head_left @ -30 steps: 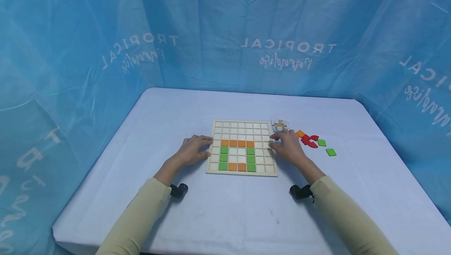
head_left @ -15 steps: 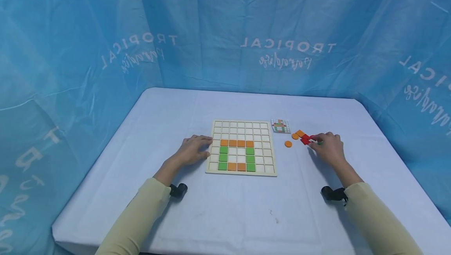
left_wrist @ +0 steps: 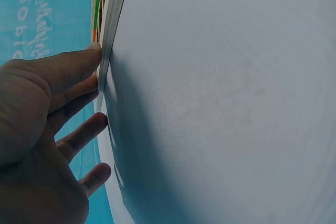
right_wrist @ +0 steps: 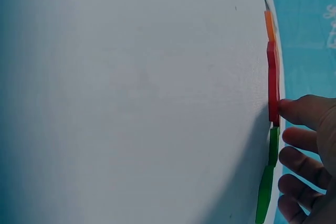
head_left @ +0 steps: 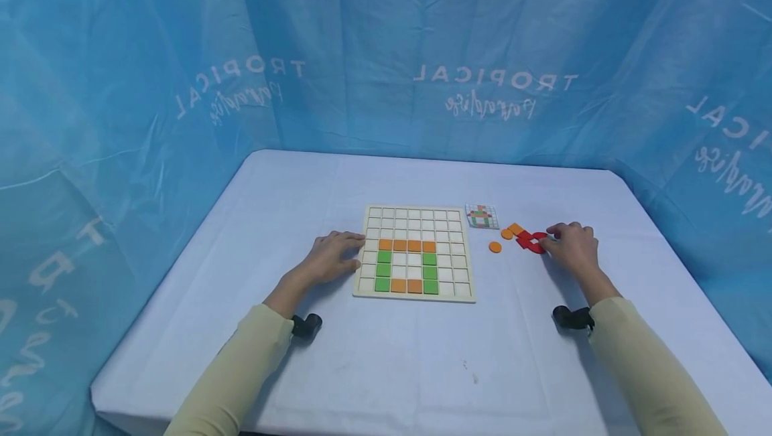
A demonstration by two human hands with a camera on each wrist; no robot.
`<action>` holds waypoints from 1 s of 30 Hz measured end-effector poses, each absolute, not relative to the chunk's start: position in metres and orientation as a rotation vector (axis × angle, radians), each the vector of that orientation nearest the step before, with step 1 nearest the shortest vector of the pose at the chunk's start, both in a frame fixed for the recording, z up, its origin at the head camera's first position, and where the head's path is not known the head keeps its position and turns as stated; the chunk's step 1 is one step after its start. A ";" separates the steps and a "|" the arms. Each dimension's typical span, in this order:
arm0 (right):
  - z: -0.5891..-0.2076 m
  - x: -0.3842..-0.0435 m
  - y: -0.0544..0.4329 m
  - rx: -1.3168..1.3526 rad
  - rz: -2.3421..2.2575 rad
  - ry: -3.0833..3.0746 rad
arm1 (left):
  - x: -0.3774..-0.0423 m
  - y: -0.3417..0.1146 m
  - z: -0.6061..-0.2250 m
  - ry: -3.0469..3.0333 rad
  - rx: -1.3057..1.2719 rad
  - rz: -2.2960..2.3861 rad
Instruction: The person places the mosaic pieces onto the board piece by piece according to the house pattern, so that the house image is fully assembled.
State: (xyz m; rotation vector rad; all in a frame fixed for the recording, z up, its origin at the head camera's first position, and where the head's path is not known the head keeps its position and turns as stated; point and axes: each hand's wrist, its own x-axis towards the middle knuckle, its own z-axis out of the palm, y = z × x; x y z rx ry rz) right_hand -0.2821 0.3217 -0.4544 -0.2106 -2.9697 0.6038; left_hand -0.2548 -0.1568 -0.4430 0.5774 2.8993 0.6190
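Note:
A pale wooden grid board (head_left: 446,258) lies on the table, with orange tiles (head_left: 399,246) and green tiles (head_left: 383,270) set in its cells. My left hand (head_left: 328,257) rests at the board's left edge, thumb and fingertips against its side in the left wrist view. Over to the right, my right hand (head_left: 574,248) is at a small cluster of red pieces (head_left: 523,238), some with curved sides. Its thumb touches a red piece (right_wrist: 273,85) in the right wrist view, the other fingers spread apart. Two green tiles (right_wrist: 273,145) beside it are hidden by this hand in the head view.
Behind the board's right corner lies a small pattern card (head_left: 482,216). Two orange discs (head_left: 495,247) and an orange square (head_left: 515,228) sit between the board and the red pieces. A blue printed curtain (head_left: 374,54) surrounds the white-covered table (head_left: 392,369).
My right hand has left the board's right edge and moved right to the loose red pieces, uncovering the orange discs, then shifted slightly further right. The left hand stays at the board.

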 end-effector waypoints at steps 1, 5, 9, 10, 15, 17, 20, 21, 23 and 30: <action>-0.454 -0.283 0.322 -0.216 0.605 -2.977 | -0.255 -0.157 -0.443 2.900 0.577 0.618; -0.454 -0.286 0.322 -0.227 0.621 -2.996 | -0.255 -0.157 -0.442 2.902 0.577 0.618; -0.455 -0.288 0.324 -0.223 0.630 -3.004 | -0.254 -0.157 -0.442 2.902 0.581 0.617; -0.455 -0.288 0.324 -0.222 0.629 -3.008 | -0.254 -0.157 -0.442 2.903 0.583 0.613; -0.456 -0.288 0.325 -0.234 0.644 -3.015 | -0.254 -0.156 -0.441 2.903 0.566 0.599; -0.456 -0.289 0.326 -0.227 0.641 -3.012 | -0.254 -0.156 -0.441 2.905 0.561 0.600; -0.456 -0.289 0.326 -0.209 0.630 -3.006 | -0.255 -0.156 -0.441 2.902 0.550 0.608; -0.457 -0.289 0.327 -0.209 0.633 -3.005 | -0.255 -0.157 -0.441 2.902 0.551 0.607; -0.457 -0.289 0.327 -0.209 0.643 -3.003 | -0.255 -0.157 -0.441 2.903 0.556 0.604; -0.458 -0.285 0.328 -0.193 0.674 -2.968 | -0.254 -0.157 -0.441 2.905 0.564 0.592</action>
